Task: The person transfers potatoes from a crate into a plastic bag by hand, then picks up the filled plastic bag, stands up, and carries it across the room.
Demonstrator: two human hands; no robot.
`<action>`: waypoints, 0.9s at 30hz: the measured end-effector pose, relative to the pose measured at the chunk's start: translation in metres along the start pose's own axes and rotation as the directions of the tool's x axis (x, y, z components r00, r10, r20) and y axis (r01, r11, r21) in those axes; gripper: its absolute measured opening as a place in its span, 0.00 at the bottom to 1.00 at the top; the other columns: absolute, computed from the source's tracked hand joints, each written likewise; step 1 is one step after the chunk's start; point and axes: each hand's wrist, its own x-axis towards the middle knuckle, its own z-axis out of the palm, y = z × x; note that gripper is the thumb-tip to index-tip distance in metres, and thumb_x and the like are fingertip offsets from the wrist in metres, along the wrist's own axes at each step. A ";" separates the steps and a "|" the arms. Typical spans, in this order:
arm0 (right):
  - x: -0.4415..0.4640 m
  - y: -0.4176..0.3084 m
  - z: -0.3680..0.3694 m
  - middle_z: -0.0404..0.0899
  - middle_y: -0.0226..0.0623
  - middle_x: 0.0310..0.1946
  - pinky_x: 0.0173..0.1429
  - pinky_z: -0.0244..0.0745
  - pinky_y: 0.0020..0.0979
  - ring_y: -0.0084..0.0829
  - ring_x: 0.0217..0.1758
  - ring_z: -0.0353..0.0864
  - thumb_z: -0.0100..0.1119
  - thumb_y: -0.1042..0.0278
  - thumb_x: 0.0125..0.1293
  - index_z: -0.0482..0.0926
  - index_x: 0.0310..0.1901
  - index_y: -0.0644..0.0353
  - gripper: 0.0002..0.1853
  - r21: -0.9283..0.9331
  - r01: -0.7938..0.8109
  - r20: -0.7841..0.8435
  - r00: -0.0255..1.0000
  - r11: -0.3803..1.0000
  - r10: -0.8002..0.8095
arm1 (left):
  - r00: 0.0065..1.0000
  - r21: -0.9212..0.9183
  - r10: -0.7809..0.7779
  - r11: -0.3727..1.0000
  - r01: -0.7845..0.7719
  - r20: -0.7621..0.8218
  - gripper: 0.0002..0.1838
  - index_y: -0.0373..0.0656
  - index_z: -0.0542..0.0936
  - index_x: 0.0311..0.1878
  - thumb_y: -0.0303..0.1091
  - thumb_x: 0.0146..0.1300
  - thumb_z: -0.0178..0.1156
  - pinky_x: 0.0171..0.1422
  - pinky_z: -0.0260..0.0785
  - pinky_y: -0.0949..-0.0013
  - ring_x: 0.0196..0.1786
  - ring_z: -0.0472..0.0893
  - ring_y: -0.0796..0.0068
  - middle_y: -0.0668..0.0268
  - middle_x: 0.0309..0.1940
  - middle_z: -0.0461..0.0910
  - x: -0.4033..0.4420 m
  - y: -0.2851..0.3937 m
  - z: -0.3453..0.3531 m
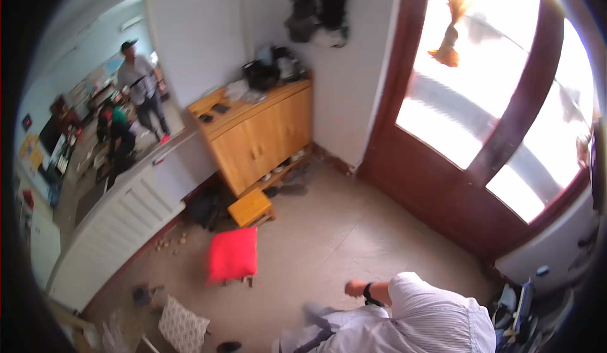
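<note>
My right hand [356,288] is low in the view, right of centre, over the floor, with a black band on the wrist. It comes from a striped, light sleeve [423,296]. The hand is small and blurred, so its fingers and anything in them cannot be made out. Below it, light grey cloth with a dark strap [322,337] shows at the bottom edge. My left hand is out of view. To the left of my right hand stands a stool with a red cushion [234,254]; a small wooden stool [251,207] is just behind it.
A wooden cabinet [262,138] bears bags and small items. Glazed red-brown doors [430,182] are at the right. A patterned cushion [182,325] and several small round things [169,243] lie at the left, near a white radiator [120,230]. A mirror [82,81] reflects people.
</note>
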 end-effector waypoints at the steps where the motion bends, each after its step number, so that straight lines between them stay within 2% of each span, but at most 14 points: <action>1: 0.081 0.022 -0.008 0.83 0.37 0.27 0.29 0.76 0.42 0.36 0.27 0.82 0.51 0.59 0.63 0.83 0.38 0.54 0.13 -0.601 0.312 -0.130 0.870 0.736 -0.476 | 1.000 -0.011 0.021 1.000 -0.021 -0.009 0.13 0.45 0.80 0.50 0.39 0.68 0.53 0.54 0.70 0.63 0.47 0.80 0.65 0.64 0.45 0.81 -0.011 -0.008 -0.011; 2: 0.027 -0.044 -0.045 0.79 0.39 0.28 0.34 0.74 0.42 0.39 0.28 0.78 0.50 0.63 0.66 0.78 0.29 0.53 0.10 -0.655 0.466 -0.241 0.618 0.596 -0.748 | 0.998 -0.029 0.054 0.998 -0.054 -0.021 0.14 0.44 0.80 0.50 0.39 0.69 0.53 0.54 0.70 0.63 0.47 0.79 0.65 0.64 0.45 0.81 -0.024 -0.022 -0.019; 5: 0.011 -0.144 -0.113 0.81 0.38 0.29 0.34 0.77 0.37 0.37 0.34 0.83 0.52 0.66 0.64 0.79 0.34 0.58 0.08 0.202 0.330 -0.190 0.937 0.922 -0.294 | 0.983 -0.151 0.165 0.973 -0.175 -0.076 0.14 0.44 0.80 0.51 0.39 0.70 0.52 0.56 0.70 0.64 0.48 0.79 0.65 0.64 0.46 0.81 -0.075 -0.038 -0.032; 6: 0.040 -0.144 -0.114 0.78 0.33 0.22 0.29 0.75 0.33 0.29 0.26 0.80 0.53 0.69 0.62 0.79 0.32 0.58 0.06 -0.171 0.528 -0.310 0.773 0.832 -0.554 | 0.978 -0.250 0.184 0.946 -0.205 -0.102 0.14 0.44 0.80 0.52 0.39 0.70 0.52 0.56 0.70 0.64 0.48 0.79 0.65 0.64 0.46 0.81 -0.091 -0.040 -0.036; 8: -0.023 -0.231 -0.116 0.79 0.35 0.21 0.25 0.75 0.32 0.28 0.21 0.79 0.49 0.67 0.62 0.80 0.31 0.61 0.10 0.226 0.206 -0.276 0.951 0.952 -0.140 | 0.962 -0.429 0.224 0.861 -0.271 -0.158 0.14 0.43 0.80 0.52 0.38 0.71 0.51 0.57 0.70 0.64 0.49 0.79 0.65 0.64 0.47 0.81 -0.112 -0.051 -0.043; 9: -0.024 -0.243 -0.109 0.80 0.38 0.22 0.24 0.75 0.31 0.29 0.21 0.79 0.50 0.65 0.61 0.81 0.31 0.61 0.11 0.088 0.235 -0.302 0.932 0.968 -0.199 | 0.953 -0.436 0.230 0.850 -0.296 -0.199 0.14 0.43 0.79 0.53 0.38 0.71 0.51 0.57 0.70 0.65 0.49 0.79 0.65 0.64 0.47 0.81 -0.116 -0.059 -0.051; 13: 0.047 -0.231 -0.066 0.79 0.41 0.22 0.16 0.73 0.38 0.35 0.17 0.79 0.49 0.64 0.69 0.81 0.33 0.61 0.13 0.020 -0.083 0.060 0.995 0.996 0.082 | 0.822 0.462 0.490 0.824 -0.328 -0.291 0.13 0.40 0.80 0.46 0.38 0.67 0.57 0.51 0.71 0.65 0.46 0.80 0.67 0.61 0.43 0.82 -0.101 -0.088 -0.128; 14: 0.044 -0.244 -0.053 0.80 0.43 0.23 0.17 0.74 0.38 0.36 0.18 0.80 0.49 0.65 0.70 0.80 0.37 0.60 0.12 0.185 -0.061 0.116 0.993 0.981 0.040 | 0.808 0.448 0.494 0.830 -0.330 -0.320 0.13 0.40 0.80 0.46 0.38 0.67 0.57 0.51 0.71 0.65 0.46 0.80 0.67 0.61 0.43 0.82 -0.091 -0.088 -0.160; 16: 0.062 -0.271 -0.029 0.80 0.41 0.24 0.19 0.75 0.38 0.37 0.18 0.80 0.52 0.65 0.69 0.79 0.39 0.58 0.08 0.251 -0.099 0.249 0.968 0.963 0.035 | 0.827 0.665 0.367 0.746 0.010 -0.425 0.13 0.38 0.80 0.39 0.38 0.60 0.57 0.44 0.71 0.56 0.37 0.79 0.50 0.53 0.32 0.80 -0.094 -0.099 -0.204; 17: 0.046 -0.327 -0.011 0.80 0.39 0.24 0.20 0.75 0.38 0.37 0.20 0.81 0.53 0.67 0.68 0.77 0.37 0.57 0.06 0.020 -0.132 0.208 0.970 0.991 0.125 | 0.760 0.176 0.084 0.984 0.041 -0.644 0.13 0.37 0.80 0.36 0.39 0.60 0.57 0.39 0.71 0.58 0.33 0.79 0.55 0.54 0.29 0.80 -0.092 -0.123 -0.217; 19: 0.048 -0.417 0.008 0.80 0.39 0.24 0.23 0.75 0.35 0.35 0.21 0.82 0.53 0.67 0.65 0.77 0.31 0.58 0.07 -0.128 0.067 0.252 0.967 0.990 -0.033 | 0.712 -0.566 -0.437 0.821 0.066 -0.550 0.14 0.36 0.78 0.36 0.41 0.62 0.56 0.33 0.69 0.68 0.32 0.78 0.71 0.61 0.31 0.78 -0.100 -0.111 -0.268; 22: 0.084 -0.492 0.032 0.80 0.37 0.22 0.23 0.74 0.33 0.30 0.21 0.80 0.52 0.64 0.64 0.78 0.26 0.60 0.12 -0.386 0.626 0.360 0.779 0.678 -0.514 | 0.673 -0.634 -0.494 0.772 0.049 -0.550 0.16 0.36 0.79 0.31 0.42 0.61 0.57 0.27 0.68 0.66 0.25 0.78 0.73 0.62 0.21 0.78 -0.092 -0.128 -0.336; 23: 0.068 -0.540 0.036 0.80 0.36 0.23 0.25 0.76 0.32 0.29 0.22 0.81 0.54 0.62 0.66 0.79 0.30 0.62 0.13 -0.264 0.293 0.284 0.934 0.919 -0.217 | 0.678 -0.641 -0.499 0.765 0.052 -0.540 0.16 0.36 0.79 0.31 0.42 0.61 0.57 0.27 0.68 0.66 0.25 0.78 0.73 0.62 0.21 0.78 -0.094 -0.129 -0.346; 27: 0.078 -0.638 0.035 0.82 0.38 0.27 0.27 0.78 0.29 0.28 0.22 0.81 0.54 0.58 0.69 0.79 0.40 0.65 0.15 -0.240 0.404 0.236 0.906 0.883 -0.351 | 0.621 -0.679 -0.490 0.729 -0.093 -0.611 0.16 0.35 0.79 0.34 0.42 0.61 0.58 0.28 0.70 0.68 0.26 0.78 0.72 0.61 0.24 0.79 -0.078 -0.115 -0.393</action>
